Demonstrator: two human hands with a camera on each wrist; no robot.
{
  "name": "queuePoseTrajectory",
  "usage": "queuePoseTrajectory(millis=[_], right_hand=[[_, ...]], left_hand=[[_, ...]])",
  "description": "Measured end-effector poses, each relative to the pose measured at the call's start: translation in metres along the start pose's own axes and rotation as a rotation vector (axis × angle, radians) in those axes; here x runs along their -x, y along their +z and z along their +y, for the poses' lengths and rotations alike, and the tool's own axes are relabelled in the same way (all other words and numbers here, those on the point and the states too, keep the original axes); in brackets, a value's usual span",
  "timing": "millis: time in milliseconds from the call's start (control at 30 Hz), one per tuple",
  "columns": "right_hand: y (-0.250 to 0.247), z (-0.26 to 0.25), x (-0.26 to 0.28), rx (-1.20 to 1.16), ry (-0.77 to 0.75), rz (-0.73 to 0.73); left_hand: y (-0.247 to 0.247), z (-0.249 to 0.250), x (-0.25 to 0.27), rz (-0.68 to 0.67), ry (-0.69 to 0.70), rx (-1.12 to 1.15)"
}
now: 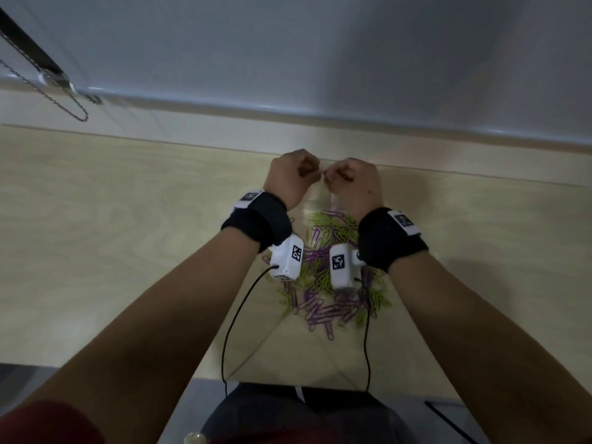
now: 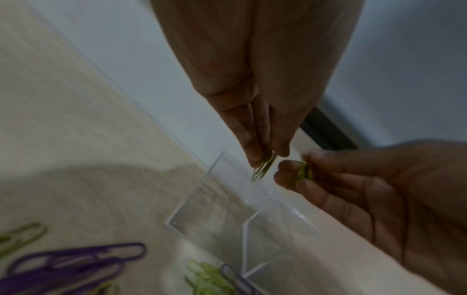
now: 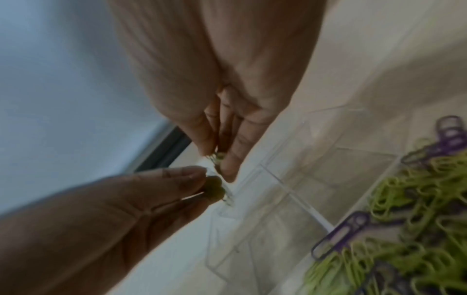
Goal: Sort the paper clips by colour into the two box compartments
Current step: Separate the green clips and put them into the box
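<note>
Green and purple paper clips (image 1: 330, 277) lie in a mixed pile on the pale wooden table. Beyond the pile stands a clear two-compartment box (image 2: 177, 213), faint in the head view (image 1: 315, 200). Both hands hover over it, almost touching. My left hand (image 1: 312, 176) pinches a few green clips (image 2: 264, 167) between thumb and fingertips. My right hand (image 1: 330, 179) pinches green clips (image 2: 305, 169) too. The right wrist view shows the same: right hand (image 3: 218, 159) above, left hand (image 3: 204, 181) below, box (image 3: 285, 179) underneath. The compartments in view look bare.
A grey-white wall (image 1: 320, 59) rises just behind the table's far edge. A beaded chain (image 1: 48, 94) hangs at the upper left. Black cables (image 1: 237, 318) run from both wrist cameras toward the near edge. Bare tabletop (image 1: 112, 219) spreads left and right.
</note>
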State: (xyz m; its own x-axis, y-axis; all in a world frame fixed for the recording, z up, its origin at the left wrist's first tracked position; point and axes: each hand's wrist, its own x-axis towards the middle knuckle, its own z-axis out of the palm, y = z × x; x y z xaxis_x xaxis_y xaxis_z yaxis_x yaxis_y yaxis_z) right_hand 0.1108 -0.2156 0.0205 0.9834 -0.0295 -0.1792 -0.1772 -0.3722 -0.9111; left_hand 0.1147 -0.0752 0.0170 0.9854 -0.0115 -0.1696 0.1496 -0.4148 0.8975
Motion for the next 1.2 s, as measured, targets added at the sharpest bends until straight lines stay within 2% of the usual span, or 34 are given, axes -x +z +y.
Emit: queuePoseTrajectory(millis=[67, 167, 233, 333, 400, 533, 767, 933, 1100, 1200], right_hand=[[0.003, 0.007, 0.000, 0.289, -0.099, -0.018], [-0.001, 0.020, 0.022, 0.477, -0.220, -0.095], [-0.001, 0.035, 0.035, 0.611, -0.267, -0.246], [0.010, 0.058, 0.038, 0.801, -0.326, -0.458], [0.017, 0.063, 0.036, 0.833, -0.311, -0.507], [0.022, 0.066, 0.032, 0.883, -0.285, -0.475], [0.015, 0.074, 0.030, 0.804, -0.181, -0.466], [0.013, 0.071, 0.030, 0.789, -0.070, -0.486], [-0.001, 0.062, 0.040, 0.239, 0.119, -0.275], [-0.014, 0.053, 0.043, -0.138, 0.301, -0.227]], left_hand=[[-0.002, -0.006, 0.007, 0.039, 0.045, -0.084], [-0.013, -0.029, 0.037, 0.130, 0.114, -0.204], [-0.016, -0.049, 0.061, 0.043, 0.093, -0.289], [-0.008, -0.072, 0.082, -0.130, -0.009, -0.433], [-0.003, -0.080, 0.085, -0.166, -0.062, -0.508], [0.000, -0.086, 0.085, -0.132, -0.123, -0.488], [-0.003, -0.089, 0.081, -0.145, -0.271, -0.382], [-0.010, -0.088, 0.085, -0.084, -0.275, -0.259], [-0.028, -0.087, 0.091, 0.028, -0.304, 0.072], [-0.033, -0.078, 0.087, 0.039, -0.367, 0.296]])
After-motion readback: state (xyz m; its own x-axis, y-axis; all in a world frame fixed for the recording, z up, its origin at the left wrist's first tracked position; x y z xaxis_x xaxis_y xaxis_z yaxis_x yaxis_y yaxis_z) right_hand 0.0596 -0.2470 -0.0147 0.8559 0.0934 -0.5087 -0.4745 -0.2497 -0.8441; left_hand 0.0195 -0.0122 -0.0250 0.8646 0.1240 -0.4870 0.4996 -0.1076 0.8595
